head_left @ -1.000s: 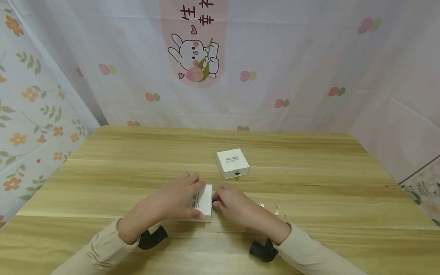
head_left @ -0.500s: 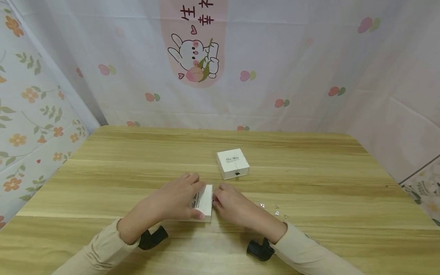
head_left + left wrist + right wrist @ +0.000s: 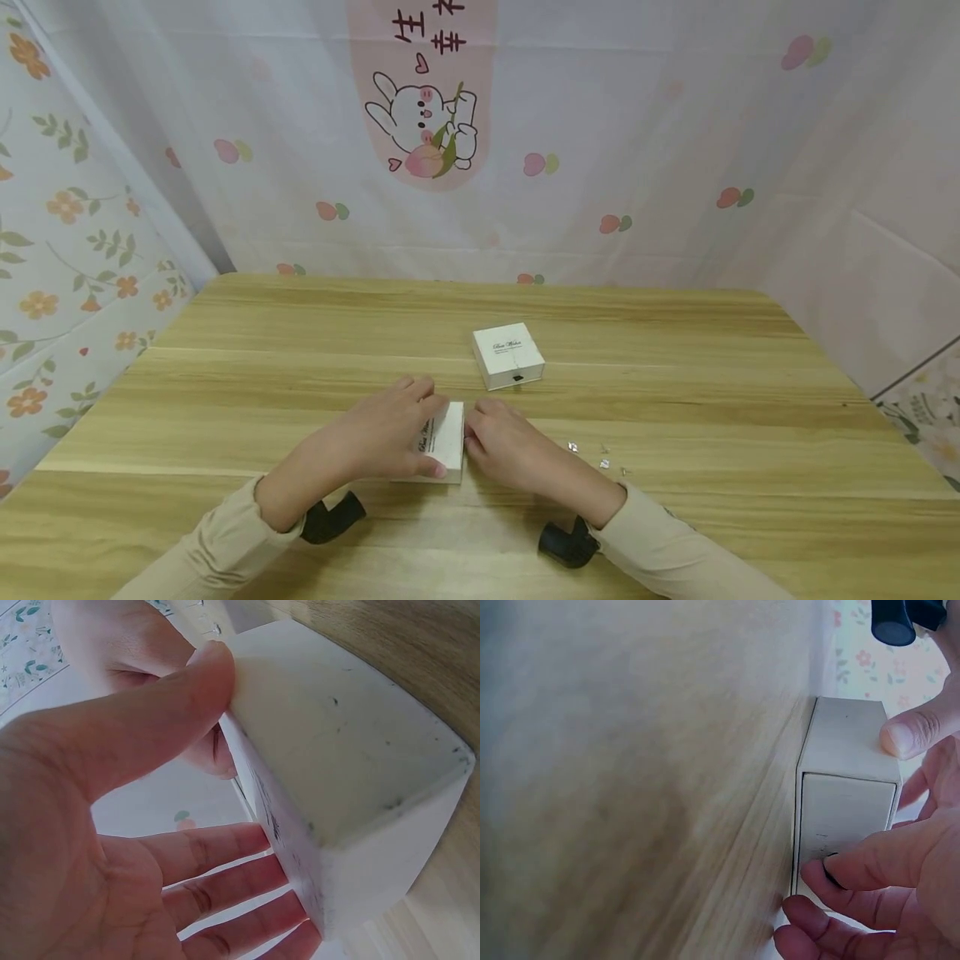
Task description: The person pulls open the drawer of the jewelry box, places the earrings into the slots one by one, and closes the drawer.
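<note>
A white drawer-style gift box [image 3: 451, 440] with dark lettering lies on the table. My left hand [image 3: 378, 435] grips it from above, the thumb at the near edge and the other fingers across the lettered top, as the left wrist view shows. At the box's right end, my right hand [image 3: 510, 446] pinches a small black pull tab [image 3: 831, 872] between thumb and forefinger. The drawer front [image 3: 847, 810] sits flush in the sleeve in the right wrist view.
A second white gift box [image 3: 508, 357] with a black tab stands farther back. Several tiny shiny pieces [image 3: 604, 463] lie on the wooden table [image 3: 675, 367] beyond the right forearm. A patterned curtain [image 3: 600, 125] hangs behind the table.
My right forearm has shifted slightly left, and its fingers now cover the black tab in the head view. The left hand and both boxes have stayed in place.
</note>
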A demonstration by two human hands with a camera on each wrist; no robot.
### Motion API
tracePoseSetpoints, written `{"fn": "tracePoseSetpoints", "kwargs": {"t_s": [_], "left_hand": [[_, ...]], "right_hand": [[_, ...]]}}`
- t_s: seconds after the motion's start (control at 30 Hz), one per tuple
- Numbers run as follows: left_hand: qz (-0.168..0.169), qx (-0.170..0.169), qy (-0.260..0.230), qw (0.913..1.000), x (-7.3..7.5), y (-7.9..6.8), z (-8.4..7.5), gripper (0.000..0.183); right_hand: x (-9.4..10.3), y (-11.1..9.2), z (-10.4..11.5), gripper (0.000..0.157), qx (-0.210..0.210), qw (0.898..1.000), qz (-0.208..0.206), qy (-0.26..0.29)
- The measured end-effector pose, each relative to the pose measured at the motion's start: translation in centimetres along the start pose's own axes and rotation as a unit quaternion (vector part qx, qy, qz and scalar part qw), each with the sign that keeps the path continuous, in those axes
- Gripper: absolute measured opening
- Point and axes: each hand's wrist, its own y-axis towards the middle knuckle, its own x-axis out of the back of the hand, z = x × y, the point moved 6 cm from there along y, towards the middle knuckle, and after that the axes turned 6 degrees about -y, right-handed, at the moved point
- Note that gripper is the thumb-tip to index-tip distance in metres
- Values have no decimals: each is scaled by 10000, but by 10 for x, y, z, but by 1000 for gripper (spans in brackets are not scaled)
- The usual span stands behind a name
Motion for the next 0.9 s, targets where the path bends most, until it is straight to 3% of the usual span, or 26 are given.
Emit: {"fn": "tracePoseSetpoints", "kwargs": {"t_s": [0.9], "left_hand": [[38,168,-39,9998,-2,1,3,72]], "right_hand": [[3,1,-1,9,284,9996,-91,6]]}}
